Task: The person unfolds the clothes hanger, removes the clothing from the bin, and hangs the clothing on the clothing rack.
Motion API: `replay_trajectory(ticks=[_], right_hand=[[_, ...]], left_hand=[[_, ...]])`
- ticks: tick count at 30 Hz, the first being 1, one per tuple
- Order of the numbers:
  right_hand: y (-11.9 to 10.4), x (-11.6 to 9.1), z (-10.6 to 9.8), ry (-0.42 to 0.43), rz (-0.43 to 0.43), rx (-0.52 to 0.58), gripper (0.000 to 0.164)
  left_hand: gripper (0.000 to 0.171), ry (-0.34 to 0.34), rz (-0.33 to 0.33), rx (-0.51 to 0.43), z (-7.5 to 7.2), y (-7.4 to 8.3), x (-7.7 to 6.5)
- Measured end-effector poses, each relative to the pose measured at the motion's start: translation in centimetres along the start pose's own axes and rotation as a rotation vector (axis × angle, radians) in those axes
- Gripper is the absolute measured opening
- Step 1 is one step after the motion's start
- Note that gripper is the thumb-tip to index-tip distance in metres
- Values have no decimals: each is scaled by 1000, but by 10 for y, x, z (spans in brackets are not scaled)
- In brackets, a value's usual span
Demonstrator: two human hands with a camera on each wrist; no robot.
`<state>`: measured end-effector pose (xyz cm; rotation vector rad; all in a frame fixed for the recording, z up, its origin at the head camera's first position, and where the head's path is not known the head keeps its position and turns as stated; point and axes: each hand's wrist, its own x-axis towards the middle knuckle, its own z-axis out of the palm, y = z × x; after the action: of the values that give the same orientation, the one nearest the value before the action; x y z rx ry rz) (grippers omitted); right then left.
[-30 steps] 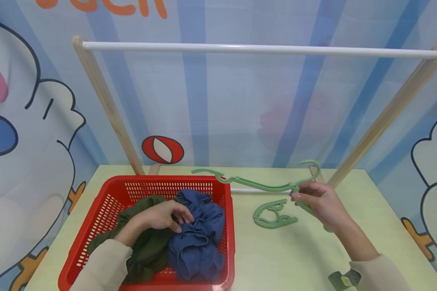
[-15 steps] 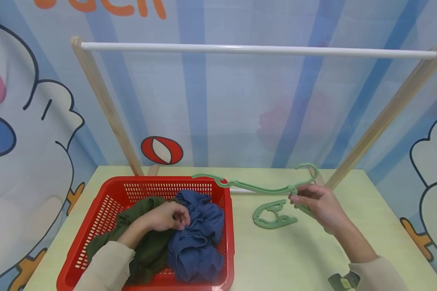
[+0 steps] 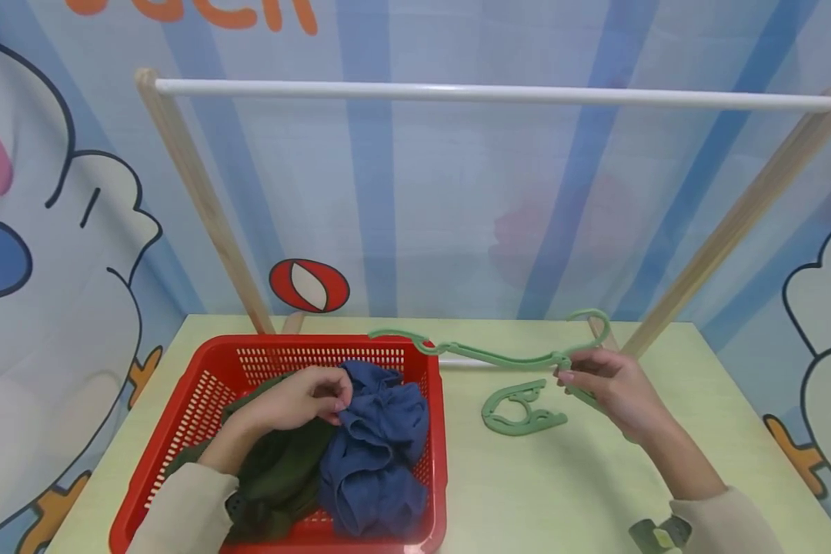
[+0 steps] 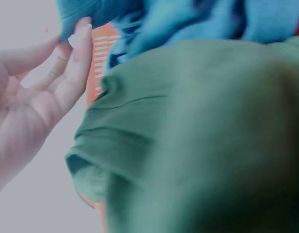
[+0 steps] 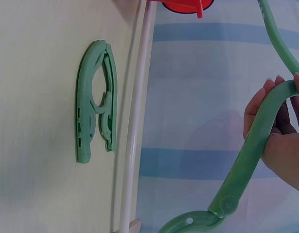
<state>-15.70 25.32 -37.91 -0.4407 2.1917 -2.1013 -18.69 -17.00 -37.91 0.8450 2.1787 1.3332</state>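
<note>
in the head view, we see the left hand (image 3: 301,396) pinching the blue garment (image 3: 381,462) at its upper left edge, inside the red basket (image 3: 438,462); the dark green garment (image 3: 287,469) lies beside it. the right hand (image 3: 619,385) grips the unfolded green hanger (image 3: 519,362) near its hook, above the table (image 3: 526,492). in the left wrist view, we confirm thumb and fingertips closed on blue fabric. in the right wrist view, we observe fingers curled around the hanger arm; the folded hanger (image 5: 85,104) lies apart on the tabletop.
</note>
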Motion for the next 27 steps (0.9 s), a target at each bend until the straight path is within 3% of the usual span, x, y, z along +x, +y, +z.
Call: replay_trajectory(ticks=[3, 6, 12, 15, 21, 27], right_hand=[[-2, 0, 0, -6, -10, 5, 13], [-4, 0, 0, -7, -16, 6, 14], [-3, 0, -1, -14, -24, 21, 14], [-2, -1, -1, -17, -29, 18, 14], [-2, -2, -2, -21, -32, 25, 15], [-6, -3, -3, -5, -26, 2, 13]], left_hand=[[8, 56, 39, 1, -8, 8, -2], [10, 93, 26, 7, -13, 13, -3], [23, 2, 9, -1, -12, 8, -4], [25, -1, -11, 51, -8, 5, -4], [10, 123, -37, 223, -4, 4, -1], [8, 288, 50, 275, -9, 14, -1]])
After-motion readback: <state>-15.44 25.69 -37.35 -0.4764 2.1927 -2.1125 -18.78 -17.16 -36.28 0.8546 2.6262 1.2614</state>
